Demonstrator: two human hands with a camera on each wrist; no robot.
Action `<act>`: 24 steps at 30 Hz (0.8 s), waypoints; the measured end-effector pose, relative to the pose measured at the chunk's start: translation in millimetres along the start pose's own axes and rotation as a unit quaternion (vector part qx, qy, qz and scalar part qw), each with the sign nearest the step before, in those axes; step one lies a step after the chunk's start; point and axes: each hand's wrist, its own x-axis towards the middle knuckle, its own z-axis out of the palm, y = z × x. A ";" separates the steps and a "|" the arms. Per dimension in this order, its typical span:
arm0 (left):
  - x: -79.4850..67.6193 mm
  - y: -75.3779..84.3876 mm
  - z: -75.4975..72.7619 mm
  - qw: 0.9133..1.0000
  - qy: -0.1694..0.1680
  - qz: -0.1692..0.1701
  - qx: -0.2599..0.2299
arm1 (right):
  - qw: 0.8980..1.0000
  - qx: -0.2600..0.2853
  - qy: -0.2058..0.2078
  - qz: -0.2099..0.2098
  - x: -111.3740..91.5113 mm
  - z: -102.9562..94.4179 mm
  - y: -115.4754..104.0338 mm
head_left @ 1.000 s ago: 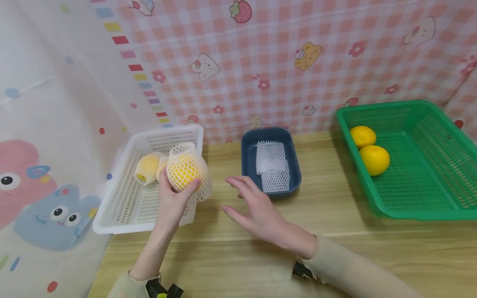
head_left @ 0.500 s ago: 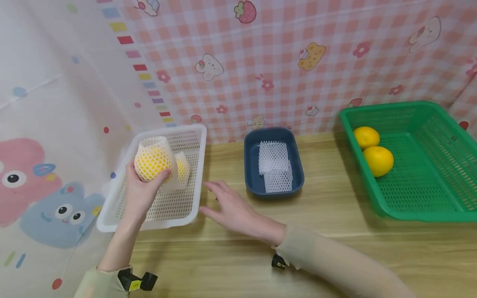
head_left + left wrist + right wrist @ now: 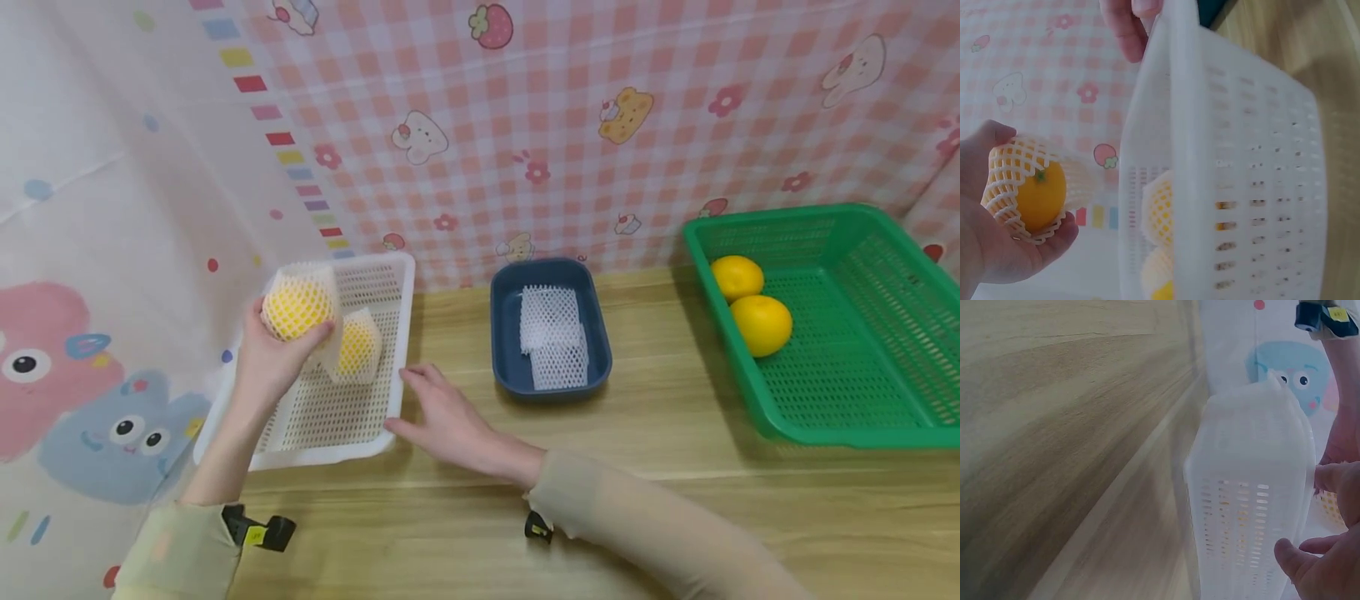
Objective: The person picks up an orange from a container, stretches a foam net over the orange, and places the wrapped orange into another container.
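In my left hand [image 3: 270,358] I grip an orange [image 3: 298,307] wrapped in a white foam net sleeve, held over the left part of the white plastic basket [image 3: 330,454]. The left wrist view shows bare orange peel and a green stem mark at the sleeve's opening. Another netted orange [image 3: 358,348] lies inside the basket; from the left wrist, two netted fruits [image 3: 1161,212] show past the rim. My right hand [image 3: 450,427] is at the basket's right rim, thumb and fingers extended with fingertips right at the edge.
A dark blue tray [image 3: 507,367] with white foam net sleeves [image 3: 555,333] stands right of the white basket. Farther right is a green basket [image 3: 847,433] with two bare oranges [image 3: 761,325]. A checkered cloth [image 3: 570,192] hangs behind the wooden table [image 3: 450,533].
My left hand has carried the netted orange left, from the basket's right side to over its left part. My right hand has moved left from beside the blue tray to the white basket's rim.
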 end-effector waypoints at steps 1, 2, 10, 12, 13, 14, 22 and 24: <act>3.1 1.5 0.2 1.000 -0.001 0.000 0.002 | 1.000 0.005 0.001 -0.002 0.5 0.1 0.0; 6.2 2.8 0.7 1.000 -0.001 0.001 0.005 | 1.000 0.010 0.002 -0.004 1.0 0.3 0.0; 35.2 6.5 14.9 0.998 -0.027 0.009 0.051 | 1.000 0.025 0.003 -0.003 3.4 0.2 -1.6; 41.2 7.3 21.6 0.996 -0.032 0.009 0.077 | 1.000 0.026 0.000 -0.002 3.3 -0.4 -1.6; 44.0 7.6 24.8 0.995 -0.035 0.008 0.096 | 1.000 0.026 -0.001 -0.001 3.0 -0.6 -1.5; 45.9 8.7 27.7 0.993 -0.040 0.007 0.112 | 1.000 0.027 -0.002 -0.001 2.9 -0.7 -1.4; 67.1 16.7 47.7 0.975 -0.062 0.014 0.215 | 1.000 0.016 -0.001 -0.001 2.6 1.1 -0.6; 73.7 18.0 53.9 0.969 -0.060 0.018 0.238 | 1.000 0.011 0.000 0.000 1.8 1.5 -0.9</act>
